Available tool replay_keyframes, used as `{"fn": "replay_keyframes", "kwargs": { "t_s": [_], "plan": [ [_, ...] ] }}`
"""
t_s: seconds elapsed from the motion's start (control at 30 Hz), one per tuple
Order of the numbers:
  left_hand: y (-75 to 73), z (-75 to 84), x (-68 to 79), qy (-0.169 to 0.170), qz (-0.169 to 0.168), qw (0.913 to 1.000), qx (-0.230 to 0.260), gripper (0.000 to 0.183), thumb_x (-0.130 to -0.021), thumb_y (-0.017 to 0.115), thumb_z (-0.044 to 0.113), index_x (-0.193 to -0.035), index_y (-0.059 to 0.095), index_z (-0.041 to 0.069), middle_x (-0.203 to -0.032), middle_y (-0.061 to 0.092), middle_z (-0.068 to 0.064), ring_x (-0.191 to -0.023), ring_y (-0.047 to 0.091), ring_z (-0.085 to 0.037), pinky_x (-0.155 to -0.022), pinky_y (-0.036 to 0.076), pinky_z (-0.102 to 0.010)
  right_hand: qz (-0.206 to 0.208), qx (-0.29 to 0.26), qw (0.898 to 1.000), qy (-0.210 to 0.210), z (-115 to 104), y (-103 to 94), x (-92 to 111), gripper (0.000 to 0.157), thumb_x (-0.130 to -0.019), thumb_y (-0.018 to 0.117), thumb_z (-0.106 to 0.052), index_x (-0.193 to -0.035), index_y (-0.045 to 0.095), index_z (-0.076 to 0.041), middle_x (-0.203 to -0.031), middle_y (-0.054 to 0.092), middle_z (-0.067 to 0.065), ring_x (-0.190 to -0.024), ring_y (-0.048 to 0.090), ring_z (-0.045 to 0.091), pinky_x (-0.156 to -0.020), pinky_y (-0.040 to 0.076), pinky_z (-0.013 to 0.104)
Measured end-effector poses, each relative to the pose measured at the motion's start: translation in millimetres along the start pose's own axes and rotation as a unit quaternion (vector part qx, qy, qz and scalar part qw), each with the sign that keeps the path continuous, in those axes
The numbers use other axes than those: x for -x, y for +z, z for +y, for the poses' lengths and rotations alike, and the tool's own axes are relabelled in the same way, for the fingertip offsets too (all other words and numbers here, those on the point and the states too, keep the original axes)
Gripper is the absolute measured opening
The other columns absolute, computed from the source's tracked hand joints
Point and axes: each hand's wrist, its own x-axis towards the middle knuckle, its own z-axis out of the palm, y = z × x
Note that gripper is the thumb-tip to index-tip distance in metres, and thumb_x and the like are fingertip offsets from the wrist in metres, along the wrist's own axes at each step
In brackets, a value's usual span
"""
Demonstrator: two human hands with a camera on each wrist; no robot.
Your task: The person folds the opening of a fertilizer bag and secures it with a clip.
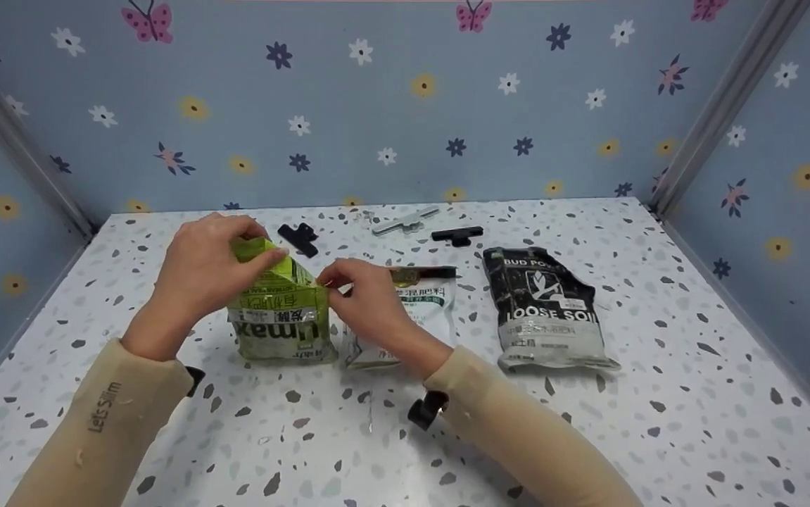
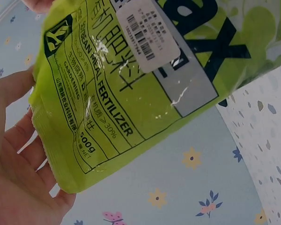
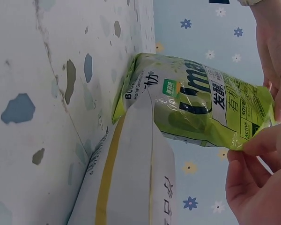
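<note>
A green fertilizer bag [image 1: 281,317] stands upright on the table, its lettering upside down in the head view. My left hand [image 1: 204,271] holds its top edge from the left, thumb on the near side. At the bag's top right corner, my right hand [image 1: 376,306] pinches the film between thumb and fingers. The left wrist view shows the left hand [image 2: 23,159] along the bag's top end, fingers behind the film. Both hands appear at the top of the green bag [image 3: 192,98] in the right wrist view, with the right hand [image 3: 264,171] at one corner.
A white bag [image 1: 429,317] stands right of the green one, partly behind my right hand, a dark strip along its top. Farther right lies a black-and-grey soil bag [image 1: 552,317]. Behind are a black clip [image 1: 299,239], a grey clip [image 1: 405,222] and another black clip [image 1: 457,235].
</note>
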Motion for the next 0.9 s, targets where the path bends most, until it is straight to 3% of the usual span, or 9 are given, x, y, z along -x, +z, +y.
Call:
{"fn": "replay_keyframes", "kwargs": {
  "t_s": [0.2, 0.5, 0.7, 0.9],
  "plan": [
    [2.2, -0.1, 2.3, 0.011, 0.006, 0.9999, 0.009, 0.028, -0.089, 0.077, 0.033, -0.096, 0.074, 0.006, -0.087, 0.068, -0.014, -0.079, 0.059, -0.032, -0.072, 0.043, -0.049, -0.004, -0.027, 1.0, 0.014, 1.5, -0.8, -3.8, 0.016, -0.097, 0.062, -0.008, -0.11, 0.071, -0.009, -0.102, 0.07, -0.003, -0.092, 0.063, 0.006, -0.077, 0.052, 0.019],
    [-0.6, 0.0, 8.2, 0.023, 0.026, 0.9984, 0.044, 0.017, -0.089, 0.078, 0.022, -0.089, 0.073, 0.006, -0.083, 0.071, -0.009, -0.08, 0.064, -0.029, -0.074, 0.047, -0.048, -0.034, -0.044, 0.998, -0.025, -7.5, 4.4, -9.5, 0.028, -0.1, 0.063, -0.023, -0.125, 0.068, -0.01, -0.114, 0.069, -0.002, -0.1, 0.061, 0.003, -0.081, 0.051, 0.019],
    [-2.7, 0.1, 9.5, 0.044, 0.042, 0.997, 0.048, 0.011, -0.088, 0.078, 0.017, -0.086, 0.074, 0.007, -0.08, 0.071, -0.006, -0.076, 0.063, -0.026, -0.071, 0.046, -0.044, -0.039, -0.046, 0.997, -0.04, -22.7, 10.4, -21.6, 0.026, -0.099, 0.065, -0.023, -0.12, 0.07, -0.008, -0.108, 0.07, -0.002, -0.092, 0.062, 0.002, -0.079, 0.051, 0.018],
    [-5.7, -1.6, 11.4, 0.04, 0.032, 0.9959, 0.074, 0.012, -0.09, 0.076, 0.019, -0.087, 0.075, 0.007, -0.082, 0.072, -0.006, -0.074, 0.064, -0.023, -0.068, 0.046, -0.042, -0.048, -0.023, 0.998, -0.037, -33.5, 12.8, -31.6, 0.019, -0.098, 0.067, -0.025, -0.11, 0.075, -0.012, -0.095, 0.069, -0.011, -0.084, 0.06, 0.001, -0.071, 0.05, 0.019]
  ]
}}
